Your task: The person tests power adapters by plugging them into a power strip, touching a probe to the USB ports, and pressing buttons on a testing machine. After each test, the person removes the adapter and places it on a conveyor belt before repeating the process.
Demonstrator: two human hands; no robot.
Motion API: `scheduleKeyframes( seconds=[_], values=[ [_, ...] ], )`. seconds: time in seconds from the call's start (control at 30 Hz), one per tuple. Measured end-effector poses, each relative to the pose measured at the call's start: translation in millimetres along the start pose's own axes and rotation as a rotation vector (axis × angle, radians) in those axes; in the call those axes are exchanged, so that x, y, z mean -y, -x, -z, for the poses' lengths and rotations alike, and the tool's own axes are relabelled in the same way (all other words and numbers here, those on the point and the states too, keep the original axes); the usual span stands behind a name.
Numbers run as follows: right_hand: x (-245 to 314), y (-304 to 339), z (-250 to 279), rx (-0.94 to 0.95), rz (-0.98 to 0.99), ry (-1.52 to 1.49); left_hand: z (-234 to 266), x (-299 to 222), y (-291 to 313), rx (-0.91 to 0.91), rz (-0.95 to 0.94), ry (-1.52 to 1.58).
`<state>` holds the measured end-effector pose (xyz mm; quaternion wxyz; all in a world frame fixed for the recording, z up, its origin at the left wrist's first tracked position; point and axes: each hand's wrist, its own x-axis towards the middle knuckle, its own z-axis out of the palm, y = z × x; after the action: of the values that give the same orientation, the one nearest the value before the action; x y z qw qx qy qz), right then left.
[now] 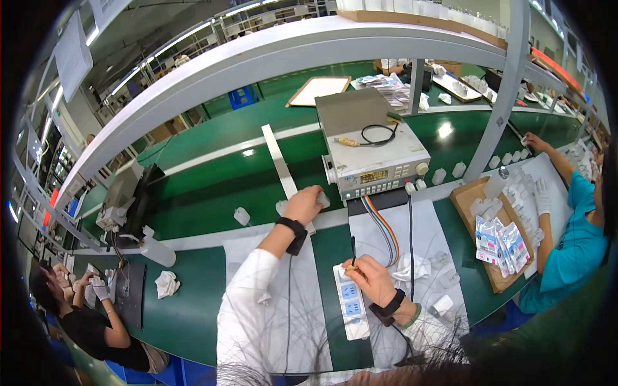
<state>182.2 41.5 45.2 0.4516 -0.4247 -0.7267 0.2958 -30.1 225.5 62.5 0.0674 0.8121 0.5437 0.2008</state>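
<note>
My left hand (305, 204) reaches to the edge of the green conveyor, its fingers curled round a small white power adapter (324, 201). Another white adapter (280, 206) lies close beside that wrist. Over the upper end of a white power strip (353, 309) with blue sockets, my right hand (374, 281) is closed in a pinch on a small brass-coloured connector (350, 267) with a black stem. Its tip is partly hidden by my fingers. Both wrists wear black bands with cords. Ahead stands a grey bench test instrument (376, 161) with a lit display.
Rainbow ribbon wires (381, 225) and a black cable run from the instrument over white paper. White adapters (442, 305) and a crumpled cloth (412, 267) lie right. A cardboard tray (458, 196) holds packets. Co-workers sit on both sides; a shelf beam (212, 71) crosses overhead.
</note>
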Motion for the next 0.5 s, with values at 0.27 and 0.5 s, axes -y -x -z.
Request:
scheduleKeyframes(
  seconds=[0.27,0.5],
  values=[
    [-7.5,5.6,6.8,0.009,-0.006,-0.027,-34.4,13.9,-33.7,0.215,0.066,-0.373],
    [-3.8,2.9,2.1,0.029,0.009,-0.044,-53.2,88.8,12.2,0.124,0.179,-0.863]
  ],
)
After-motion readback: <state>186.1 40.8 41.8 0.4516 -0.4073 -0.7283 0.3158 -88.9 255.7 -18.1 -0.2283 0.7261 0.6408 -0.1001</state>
